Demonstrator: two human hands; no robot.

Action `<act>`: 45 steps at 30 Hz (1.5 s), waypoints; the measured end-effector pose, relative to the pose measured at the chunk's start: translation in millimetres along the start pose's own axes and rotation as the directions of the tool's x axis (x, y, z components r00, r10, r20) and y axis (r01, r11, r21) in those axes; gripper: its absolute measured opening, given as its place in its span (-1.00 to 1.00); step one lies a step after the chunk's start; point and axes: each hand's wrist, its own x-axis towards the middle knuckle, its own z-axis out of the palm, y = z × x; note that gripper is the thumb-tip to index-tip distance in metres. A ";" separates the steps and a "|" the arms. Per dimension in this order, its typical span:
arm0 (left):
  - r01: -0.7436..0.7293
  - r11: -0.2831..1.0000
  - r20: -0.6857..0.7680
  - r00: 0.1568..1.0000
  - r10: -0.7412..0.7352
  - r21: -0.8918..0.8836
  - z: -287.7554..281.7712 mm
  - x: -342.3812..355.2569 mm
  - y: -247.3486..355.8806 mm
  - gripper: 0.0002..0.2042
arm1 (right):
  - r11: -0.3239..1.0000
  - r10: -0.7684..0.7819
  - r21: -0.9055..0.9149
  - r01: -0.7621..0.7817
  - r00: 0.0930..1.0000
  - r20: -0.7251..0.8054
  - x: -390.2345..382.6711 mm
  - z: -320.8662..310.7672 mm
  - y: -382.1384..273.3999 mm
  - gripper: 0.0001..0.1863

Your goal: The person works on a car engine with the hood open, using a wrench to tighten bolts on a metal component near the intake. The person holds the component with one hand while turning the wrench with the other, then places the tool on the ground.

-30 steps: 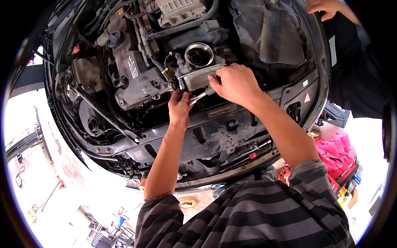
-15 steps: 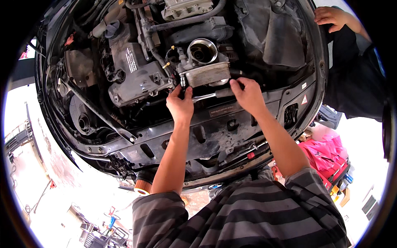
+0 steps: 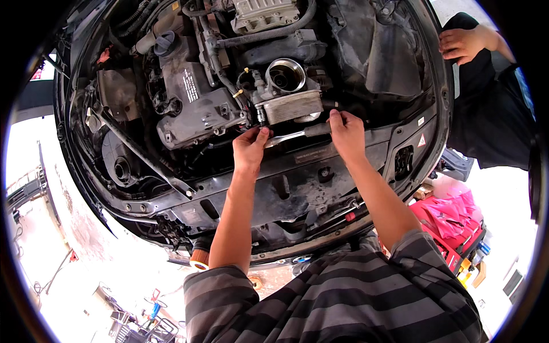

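Observation:
A silver-and-black ratchet [image 3: 290, 136] lies crosswise below the finned oil cooler [image 3: 291, 106], which sits under an open round metal housing [image 3: 286, 75]. My left hand [image 3: 249, 147] is closed round the ratchet's head, near a chrome socket [image 3: 261, 117] at the cooler's lower left corner. My right hand [image 3: 347, 135] grips the far end of the black handle, just below and right of the cooler. A ribbed black engine cover [image 3: 189, 114] lies to the left of both hands.
Another person's hand [image 3: 460, 44] rests at the car's right edge. The front crossmember [image 3: 263, 201] spans below my forearms. A filter [image 3: 200, 257] shows under the bumper, a red cart with pink cloth [image 3: 449, 220] at the right, and assorted equipment [image 3: 148, 320] at lower left.
My right hand has moved right and down off the cooler to the handle's end, and the handle has swung to nearly horizontal. My left hand has stayed at the ratchet's head.

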 end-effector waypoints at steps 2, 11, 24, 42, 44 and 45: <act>-0.029 0.999 -0.039 0.999 0.027 -0.047 4.9 0.1 -1.5 -0.75 | 0.988 -0.150 0.030 0.149 0.989 0.019 -19.2 -8.2 -40.4 -0.61; 0.276 0.935 0.252 0.943 -0.218 -0.223 -1.0 -0.2 28.7 -0.66 | 0.969 -0.242 -0.050 0.242 0.970 0.006 -7.8 -1.4 -24.5 -0.66; 0.238 0.937 0.135 0.968 -0.209 -0.257 -5.0 -3.9 21.5 -0.68 | 0.640 -0.745 -0.110 0.761 0.649 0.156 -55.9 24.0 -82.7 -0.71; 0.189 0.947 -0.008 0.980 -0.198 -0.261 9.8 8.2 10.1 -0.81 | 0.943 0.030 0.329 0.041 0.978 -0.208 -33.3 18.5 -21.1 -0.72; 0.174 0.918 -0.036 0.979 -0.200 -0.356 8.4 6.7 12.9 -0.79 | 0.932 -0.320 0.126 0.341 0.933 -0.163 -47.6 31.7 -65.1 -0.73; 0.172 0.901 -0.049 0.977 -0.208 -0.399 7.3 3.0 13.3 -0.77 | 0.850 -0.526 0.005 0.526 0.850 -0.031 -62.0 38.1 -84.8 -0.73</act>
